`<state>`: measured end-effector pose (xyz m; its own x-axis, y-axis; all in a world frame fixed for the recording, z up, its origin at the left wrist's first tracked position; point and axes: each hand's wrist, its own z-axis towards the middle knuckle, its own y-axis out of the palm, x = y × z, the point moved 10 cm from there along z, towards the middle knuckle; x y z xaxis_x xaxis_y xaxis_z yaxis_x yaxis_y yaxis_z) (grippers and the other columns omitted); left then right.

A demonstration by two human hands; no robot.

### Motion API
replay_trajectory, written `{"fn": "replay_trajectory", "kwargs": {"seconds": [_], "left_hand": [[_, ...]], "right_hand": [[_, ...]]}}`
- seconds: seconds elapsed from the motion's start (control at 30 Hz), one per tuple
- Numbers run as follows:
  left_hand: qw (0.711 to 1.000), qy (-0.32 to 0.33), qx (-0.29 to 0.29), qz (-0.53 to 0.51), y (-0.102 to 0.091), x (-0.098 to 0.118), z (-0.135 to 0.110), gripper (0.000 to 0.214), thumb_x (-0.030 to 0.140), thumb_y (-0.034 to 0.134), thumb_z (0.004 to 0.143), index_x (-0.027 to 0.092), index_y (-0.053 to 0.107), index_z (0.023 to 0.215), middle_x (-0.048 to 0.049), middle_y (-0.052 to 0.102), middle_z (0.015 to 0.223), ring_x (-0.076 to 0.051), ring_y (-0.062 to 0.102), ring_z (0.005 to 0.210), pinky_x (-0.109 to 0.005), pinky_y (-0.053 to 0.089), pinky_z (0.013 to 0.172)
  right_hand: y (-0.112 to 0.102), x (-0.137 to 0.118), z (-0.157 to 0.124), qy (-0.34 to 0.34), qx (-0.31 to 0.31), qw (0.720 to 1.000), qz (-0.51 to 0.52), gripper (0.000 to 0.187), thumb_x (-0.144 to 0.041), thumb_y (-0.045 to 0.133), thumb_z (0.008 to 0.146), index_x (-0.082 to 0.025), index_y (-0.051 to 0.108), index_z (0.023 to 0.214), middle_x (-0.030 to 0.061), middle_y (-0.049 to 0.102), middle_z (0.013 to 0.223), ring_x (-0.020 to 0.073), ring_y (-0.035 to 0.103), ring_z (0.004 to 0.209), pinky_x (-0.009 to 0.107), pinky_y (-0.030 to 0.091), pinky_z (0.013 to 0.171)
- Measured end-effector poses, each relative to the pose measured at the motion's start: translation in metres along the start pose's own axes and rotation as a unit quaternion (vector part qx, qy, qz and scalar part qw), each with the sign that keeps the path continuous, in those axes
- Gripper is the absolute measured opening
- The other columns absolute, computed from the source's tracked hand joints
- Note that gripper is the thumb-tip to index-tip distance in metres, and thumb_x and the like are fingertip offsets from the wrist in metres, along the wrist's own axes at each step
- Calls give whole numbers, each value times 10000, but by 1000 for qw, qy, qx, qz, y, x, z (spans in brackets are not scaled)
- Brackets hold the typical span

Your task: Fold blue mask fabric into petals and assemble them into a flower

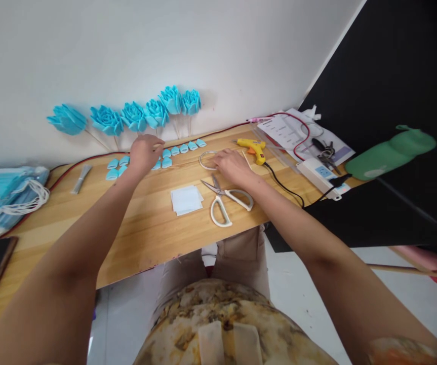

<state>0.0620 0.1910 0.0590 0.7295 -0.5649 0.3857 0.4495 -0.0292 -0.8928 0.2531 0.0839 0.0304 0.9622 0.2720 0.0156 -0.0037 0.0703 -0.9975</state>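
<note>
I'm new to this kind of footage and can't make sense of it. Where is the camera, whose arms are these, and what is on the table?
There is no machine here. The two bare arms belong to one person, and the single camera sits on their head, looking forward and down. The left hand reaches over a row of small blue folded pieces near the wall; whether it grips one cannot be told. The right hand rests open on the wooden table, fingers at a thin white loop. Nearby lie scissors, a stack of white squares, a yellow glue gun and, far left, a pile of face masks. Blue flowers on sticks lean against the wall.
</note>
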Motion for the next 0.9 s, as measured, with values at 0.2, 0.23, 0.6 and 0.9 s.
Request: {"fn": "replay_trajectory", "kwargs": {"seconds": [0.2,0.23,0.6,0.9], "left_hand": [[981,44,152,-110,-19,46,-27,236,232,549,854,190,764,943,-79,761,1080,-243,665,1063,-376,477,993],[980,54,142,-127,-15,56,-31,238,242,554,855,188,769,944,-78,763,1085,-241,671,1059,-375,484,989],[961,118,55,-246,14,116,-60,271,293,570,902,192,783,1035,-88,768,1118,-252,694,1062,-395,505,974],[973,193,-3,-130,2,146,-70,268,325,537,936,231,777,1010,-38,766,899,-229,658,869,-489,342,1084]], "right_hand": [[3,5,-3,-22,-1,999,47,279,-84,449,931,-104,717,1006,142,723,1109,259,593,1063,348,409,937],[2,7,-5,-26,4,998,58,305,-54,444,912,-107,718,1036,135,722,1135,254,593,1086,345,408,954],[-17,13,-17,-17,15,996,90,169,-175,583,909,-121,723,988,124,728,1040,250,609,1055,318,406,878],[-85,-43,-39,-142,78,973,162,147,-245,568,953,-185,697,989,39,720,941,189,613,888,295,390,788]]}}
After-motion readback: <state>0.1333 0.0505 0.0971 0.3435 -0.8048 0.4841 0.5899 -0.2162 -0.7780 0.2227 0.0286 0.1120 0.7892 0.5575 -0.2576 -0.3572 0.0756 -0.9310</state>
